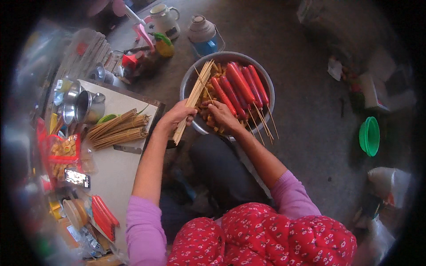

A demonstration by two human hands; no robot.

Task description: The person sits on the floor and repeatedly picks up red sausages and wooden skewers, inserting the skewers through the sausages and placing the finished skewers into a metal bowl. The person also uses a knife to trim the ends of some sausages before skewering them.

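My left hand [179, 115] is closed around a bundle of thin wooden skewers [196, 89], held slantwise over the left rim of a large metal basin [272, 89]. Just right of it, my right hand [221, 114] pinches the lower end of a single skewer [203, 83], whose upper part crosses the bundle. In the basin lie several long red sausages [240, 83] in wrapping, with sticks pointing down over the near rim. Brownish-yellow pieces [210, 121] lie beneath and beside them; what they are I cannot tell.
On the table [116, 169] at left lie tied skewer bundles [119, 131], a knife [127, 149], metal cups [89, 106], a phone [77, 178] and red sausages [104, 214]. A thermos flask [202, 36] stands beyond the basin. Green plastic bowls [369, 136] are on the floor at right.
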